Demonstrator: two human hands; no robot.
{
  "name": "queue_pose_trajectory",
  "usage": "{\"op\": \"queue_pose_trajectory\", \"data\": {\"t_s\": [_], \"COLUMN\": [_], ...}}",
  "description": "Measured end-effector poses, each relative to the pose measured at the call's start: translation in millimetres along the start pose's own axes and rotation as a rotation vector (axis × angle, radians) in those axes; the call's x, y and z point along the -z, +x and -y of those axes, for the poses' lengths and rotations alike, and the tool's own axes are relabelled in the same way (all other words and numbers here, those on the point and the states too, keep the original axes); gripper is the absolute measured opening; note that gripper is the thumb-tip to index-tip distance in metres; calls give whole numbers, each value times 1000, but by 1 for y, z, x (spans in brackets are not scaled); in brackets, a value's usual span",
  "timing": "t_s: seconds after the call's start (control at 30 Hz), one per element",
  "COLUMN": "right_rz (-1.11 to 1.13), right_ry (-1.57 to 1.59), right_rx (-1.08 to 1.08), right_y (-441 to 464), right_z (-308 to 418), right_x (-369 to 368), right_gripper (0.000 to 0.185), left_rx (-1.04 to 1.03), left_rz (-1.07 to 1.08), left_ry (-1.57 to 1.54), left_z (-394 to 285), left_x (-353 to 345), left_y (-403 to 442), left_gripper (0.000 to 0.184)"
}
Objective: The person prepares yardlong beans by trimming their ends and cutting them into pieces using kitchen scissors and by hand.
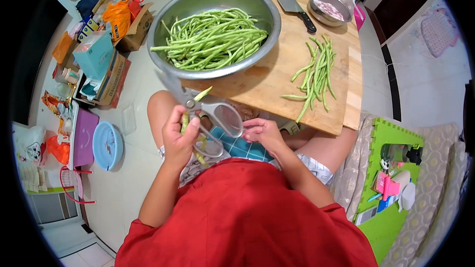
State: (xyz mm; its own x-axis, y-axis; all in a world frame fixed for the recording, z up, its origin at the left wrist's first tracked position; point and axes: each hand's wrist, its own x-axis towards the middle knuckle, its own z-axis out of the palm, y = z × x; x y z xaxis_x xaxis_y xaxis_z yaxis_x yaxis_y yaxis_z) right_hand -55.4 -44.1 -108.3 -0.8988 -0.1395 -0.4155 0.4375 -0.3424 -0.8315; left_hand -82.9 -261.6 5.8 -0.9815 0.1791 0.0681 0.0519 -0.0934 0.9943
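My left hand (179, 136) is closed around pieces of green bean (185, 122) and the grey-handled kitchen scissors (216, 113). The scissors' blades point up and left, blurred, towards the bowl; their two loops lie to the right of the hand. One pale bean tip (203, 93) sticks out past the pivot. My right hand (265, 133) has curled fingers beside the upper loop; whether they touch it or pinch something small is hidden. A large metal bowl (157, 54) heaped with long green beans (217, 34) stands beyond my hands.
More green beans (319, 76) lie on the wooden cutting board (262, 91). Behind them are a cleaver (295, 9) and a small metal bowl (316, 11) with pinkish pieces. A blue basin (108, 146) and cardboard boxes (116, 79) stand on the floor at left; a green mat (391, 217) is at right.
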Motion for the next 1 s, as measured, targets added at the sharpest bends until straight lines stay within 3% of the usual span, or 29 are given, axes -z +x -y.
{"op": "queue_pose_trajectory", "data": {"t_s": [0.07, 0.13, 0.23, 0.27, 0.33, 0.47, 0.53, 0.57, 0.63, 0.77, 0.83, 0.87, 0.9, 1.0], "right_rz": [-65, -304, -579, -568, -512, -571, -387, -385, -330, -490, -279, -243, -180, -193], "right_ry": [17, -77, -969, -972, -779, -1072, -1000, -994, -1265, -1306, -1072, -1047, -923, -856], "right_rx": [24, 8, 274, 268, 374, 391, 9, 13, 3, 193, 5, 64, 258, 372], "right_y": [29, 74, 167, 169, 170, 164, 156, 145, 122, 115, 105, 61, 46, -20], "right_z": [-18, -48, -128, -133, -137, -134, -116, -100, -72, -93, -78, -22, -14, 64], "right_x": [10, 28, 81, 84, 87, 85, 79, 65, 39, 42, 40, 9, 4, -43], "right_gripper": [32, 22, 22, 22, 47, 47, 48, 48, 38, 29, 25, 13, 7, 11], "left_rx": [-29, -25, -7, -1, -36, 0, 39, 33, -12, -72, -96, -123, -98, -105], "left_rz": [-47, -56, -85, -95, -89, -101, -32, -15, -12, 13, 12, 13, 25, 38], "left_ry": [54, 78, 26, 27, 57, 4, -38, -34, -8, 25, 7, 12, -4, -78], "left_z": [3, 1, -13, -14, -17, -20, -22, -22, -26, -35, -44, -49, -54, -67], "left_x": [11, 16, 16, 17, 18, 17, 16, 15, 8, 1, -2, -3, -4, -14], "left_y": [2, 4, 4, 5, 8, 12, 13, 13, 17, 29, 36, 42, 48, 76], "left_gripper": [16, 17, 13, 13, 14, 15, 16, 16, 16, 19, 20, 20, 19, 17]}}
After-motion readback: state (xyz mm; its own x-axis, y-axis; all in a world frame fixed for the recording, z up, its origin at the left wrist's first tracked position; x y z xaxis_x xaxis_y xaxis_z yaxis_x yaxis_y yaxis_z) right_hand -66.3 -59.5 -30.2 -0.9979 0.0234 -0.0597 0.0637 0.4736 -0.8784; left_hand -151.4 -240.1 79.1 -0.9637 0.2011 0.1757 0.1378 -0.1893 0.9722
